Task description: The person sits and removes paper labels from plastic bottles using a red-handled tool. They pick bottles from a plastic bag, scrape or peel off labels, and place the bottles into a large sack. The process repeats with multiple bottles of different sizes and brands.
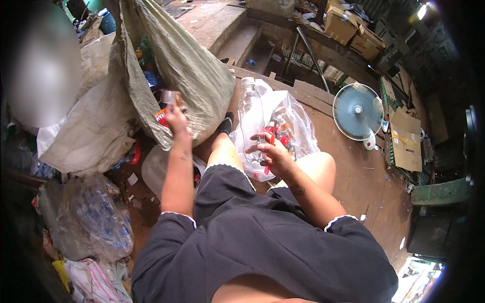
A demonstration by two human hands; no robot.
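At the mouth of a large pale woven sack (199,93), my left hand (177,121) is closed, slightly blurred, around a small clear plastic piece (171,97). Beside those fingers shows an orange-red printed label (161,117); whether it belongs to the held piece I cannot tell. My right hand (275,155) grips a slim red-handled tool (273,135) against the palm, its index and other fingers partly stretched out. Its working end cannot be made out. Under and beyond that hand lies a white plastic bag (303,123) with several small red-labelled bottles (287,132). A big clear bottle (247,98) stands at the bag's left.
A whitish plastic container (156,169) sits below my left forearm. Clear bags of bottles (96,217) and cloths (91,278) pile up at left. On the right are a round fan (357,110) and a cardboard piece (405,139). Boxes (343,25) lie at the back.
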